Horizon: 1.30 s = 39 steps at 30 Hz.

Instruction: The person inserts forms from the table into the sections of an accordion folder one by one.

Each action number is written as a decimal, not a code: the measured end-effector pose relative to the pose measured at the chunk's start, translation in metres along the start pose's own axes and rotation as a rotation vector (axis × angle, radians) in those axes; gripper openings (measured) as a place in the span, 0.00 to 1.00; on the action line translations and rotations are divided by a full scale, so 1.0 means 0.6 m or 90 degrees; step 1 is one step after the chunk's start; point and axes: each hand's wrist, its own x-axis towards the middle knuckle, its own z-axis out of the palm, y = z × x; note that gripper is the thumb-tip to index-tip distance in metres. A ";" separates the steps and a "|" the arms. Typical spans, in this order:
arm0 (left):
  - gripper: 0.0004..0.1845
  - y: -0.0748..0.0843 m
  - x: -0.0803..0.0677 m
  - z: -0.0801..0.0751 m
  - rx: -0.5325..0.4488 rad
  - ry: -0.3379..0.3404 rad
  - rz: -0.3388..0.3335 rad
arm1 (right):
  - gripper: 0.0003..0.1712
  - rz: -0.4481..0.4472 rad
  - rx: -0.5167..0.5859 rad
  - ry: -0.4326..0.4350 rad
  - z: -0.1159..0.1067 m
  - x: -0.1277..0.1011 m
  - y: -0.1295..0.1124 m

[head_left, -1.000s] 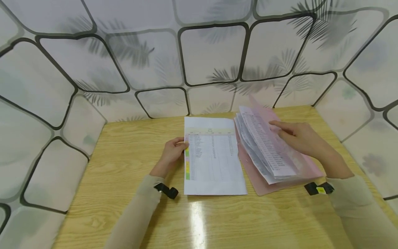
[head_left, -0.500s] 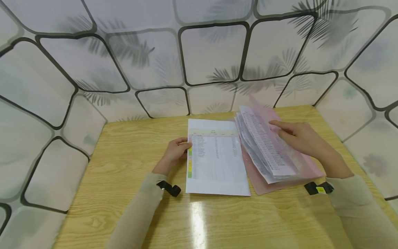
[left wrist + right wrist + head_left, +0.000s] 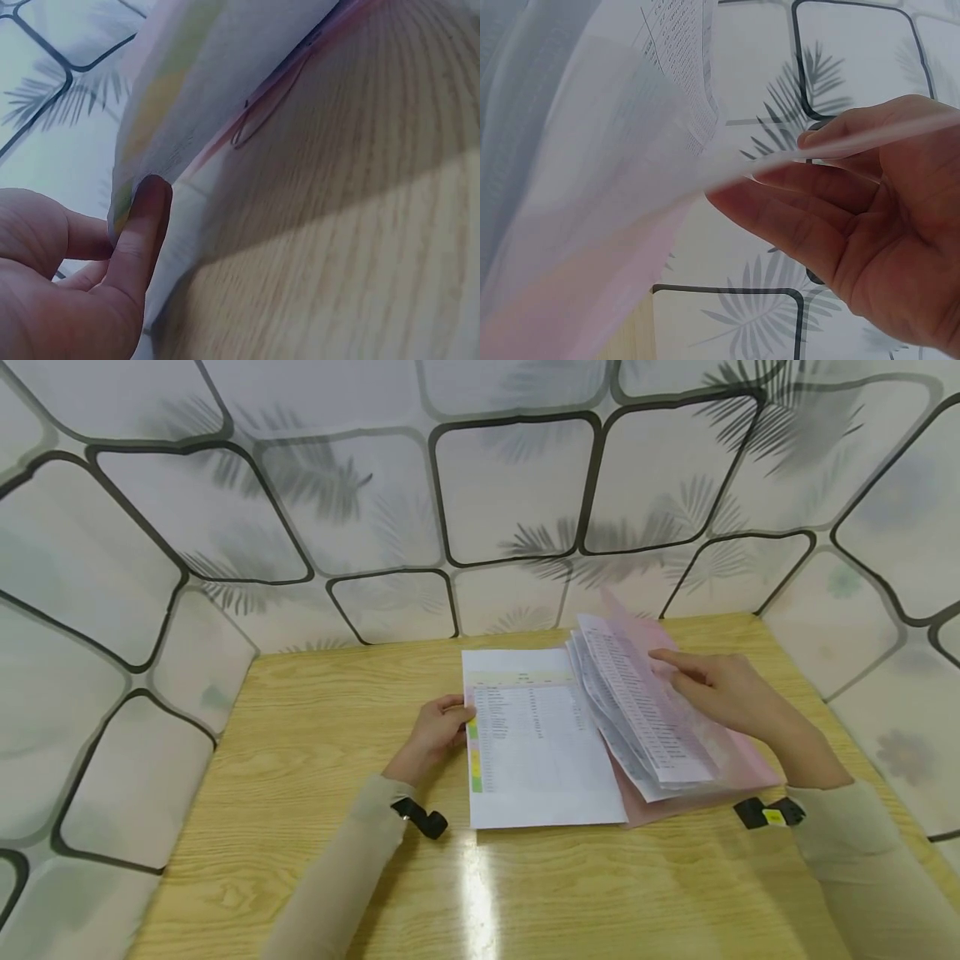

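In the middle of the head view, a printed table sheet [image 3: 536, 743] with a coloured strip down its left margin lies flat on the wooden table [image 3: 300, 760], its right edge tucked under the fanned pages [image 3: 637, 718] of a pink folder [image 3: 742, 760] at centre right. The left hand [image 3: 437, 735] sits at the sheet's left edge, thumb and fingertips pinching that margin; the left wrist view shows the thumb [image 3: 142, 225] pressed against the paper's lifted edge. The right hand [image 3: 720, 689] lies against the raised pages, fingers extended and loosely spread, holding them up off the folder's back cover. Patterned panels [image 3: 510, 493] stand behind the table.
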 end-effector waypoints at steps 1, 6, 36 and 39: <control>0.22 -0.002 0.000 0.003 -0.007 0.001 0.002 | 0.25 0.001 0.001 0.000 0.000 0.000 0.000; 0.20 -0.007 0.002 0.012 -0.039 0.004 0.005 | 0.24 0.005 -0.010 -0.003 0.000 0.000 0.001; 0.21 -0.029 -0.015 0.078 -0.121 -0.014 0.020 | 0.24 0.000 -0.005 0.012 0.002 -0.001 0.000; 0.21 -0.029 -0.017 0.085 -0.115 -0.017 0.019 | 0.24 0.000 -0.006 0.013 0.001 -0.002 -0.001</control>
